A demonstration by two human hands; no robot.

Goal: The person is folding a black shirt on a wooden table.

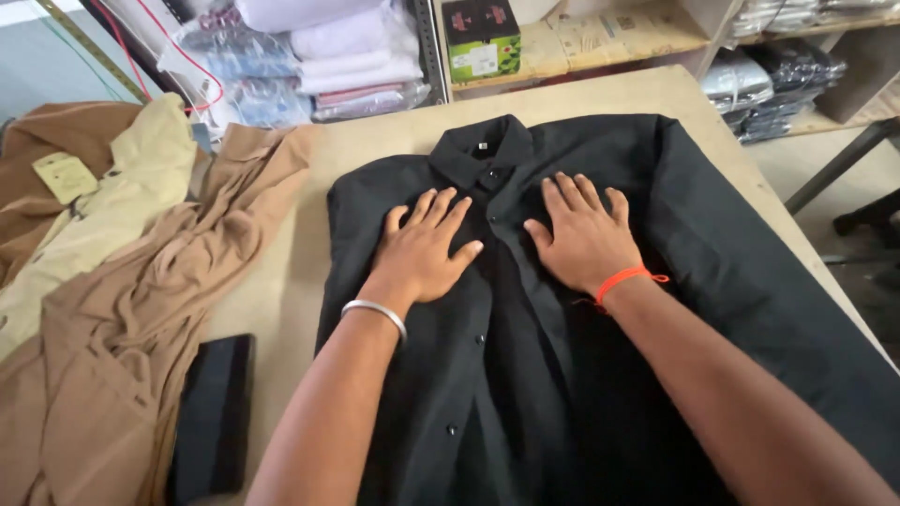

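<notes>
A black button-up shirt [712,253] lies face up on the wooden table [375,141], collar pointing away from me. My left hand [424,248] rests flat on the shirt's chest left of the button line, fingers spread, a silver bangle on its wrist. My right hand [583,234] presses flat on the chest right of the buttons, fingers apart, with an orange thread around its wrist. Neither hand holds anything.
Crumpled brown garments [141,319] and a pale yellow one [112,197] are heaped at the table's left. A flat black board [216,417] lies at the near left. Shelves behind hold bagged folded clothes [347,56] and a black-and-green box [481,37].
</notes>
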